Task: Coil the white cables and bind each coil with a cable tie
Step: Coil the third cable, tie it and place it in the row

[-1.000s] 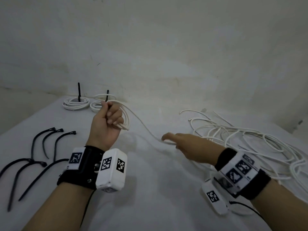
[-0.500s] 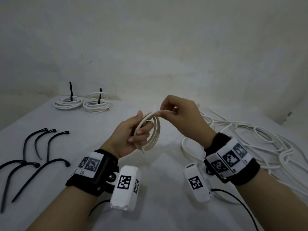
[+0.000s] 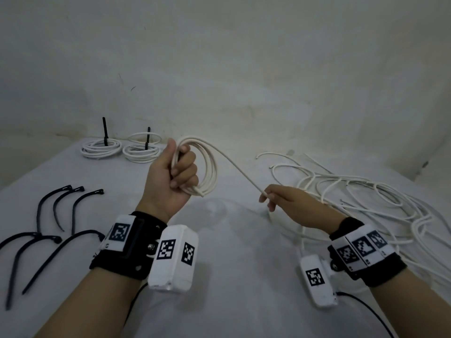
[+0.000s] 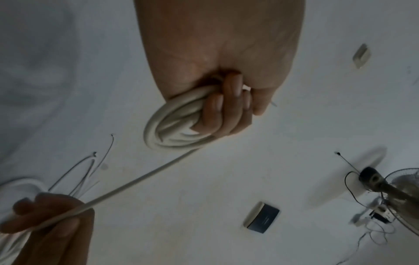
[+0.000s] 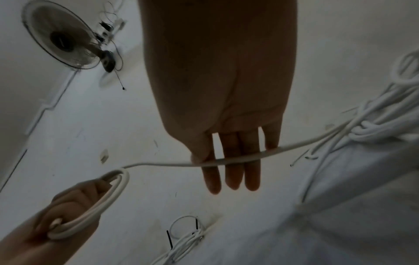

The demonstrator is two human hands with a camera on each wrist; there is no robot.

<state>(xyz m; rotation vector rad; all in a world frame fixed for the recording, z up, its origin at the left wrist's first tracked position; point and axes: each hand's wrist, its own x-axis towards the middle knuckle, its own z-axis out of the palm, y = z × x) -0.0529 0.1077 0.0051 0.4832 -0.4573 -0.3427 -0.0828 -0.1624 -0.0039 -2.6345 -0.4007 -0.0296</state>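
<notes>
left hand (image 3: pixel 172 181): raised above the table (image 3: pixel 231 252), palm toward me, forearm angled up from lower left. Grip: fingers and thumb curled tight round the coil (image 3: pixel 207 172), several loops bunched in the fist.
right hand (image 3: pixel 290 203): lower and right of the left, well apart from it, fingers extended. Grip: I see the cable (image 3: pixel 240 168) pinched between thumb and fingers, narrow hold.
cable run: one strand goes taut from the top of the coil down to my right hand, then on to the loose cables (image 3: pixel 366 198).
loose cables: tangled on the table's right side.
finished coils (image 3: pixel 122 150): two at the far left, each with an upright black tie.
spare cable ties (image 3: pixel 48 223): on the left of the table.
</notes>
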